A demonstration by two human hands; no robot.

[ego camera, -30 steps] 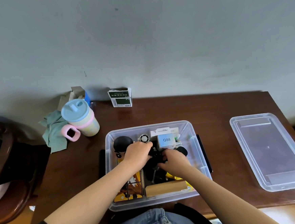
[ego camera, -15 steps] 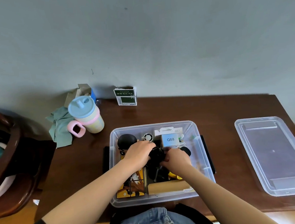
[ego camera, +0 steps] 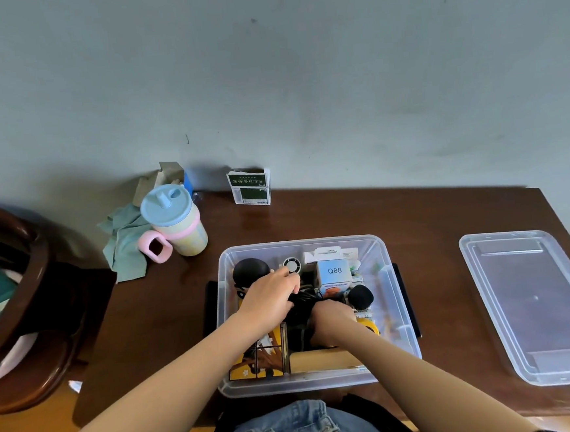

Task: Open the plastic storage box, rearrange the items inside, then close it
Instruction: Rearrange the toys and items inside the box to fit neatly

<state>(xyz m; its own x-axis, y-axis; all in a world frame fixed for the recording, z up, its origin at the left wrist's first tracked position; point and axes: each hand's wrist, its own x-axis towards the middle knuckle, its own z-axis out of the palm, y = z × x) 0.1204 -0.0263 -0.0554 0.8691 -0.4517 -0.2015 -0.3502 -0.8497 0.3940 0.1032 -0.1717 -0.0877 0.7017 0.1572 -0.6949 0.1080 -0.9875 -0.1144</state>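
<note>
Status: the storage box point(ego camera: 397, 295) sits open at the near middle of the table point(ego camera: 413, 216). Its lid point(ego camera: 536, 305) lies flat on the table to the right, well apart from the box. I judge opening complete, rearranging in progress, closing outstanding.

Hands: both are inside the box at its centre. My left hand point(ego camera: 271, 302) is curled over a black bundle point(ego camera: 301, 308), which looks like cable, gripping it from the left. My right hand point(ego camera: 332, 317) grips the same bundle from the near right. How the fingertips lie is hidden, so I cannot tell the exact hold.

Contents: a black round object point(ego camera: 248, 269) at far left, a Q88 carton point(ego camera: 334, 272) at far centre, a yellow picture box point(ego camera: 260, 357) at near left, and a tan block point(ego camera: 322, 359) along the near wall.

Clearance: the box is closely packed; open room inside is limited to a strip by the right wall. The near rim stands close to the table edge. Bare table lies between box and lid. The cup point(ego camera: 175, 221) at far left stands apart from the box.
</note>
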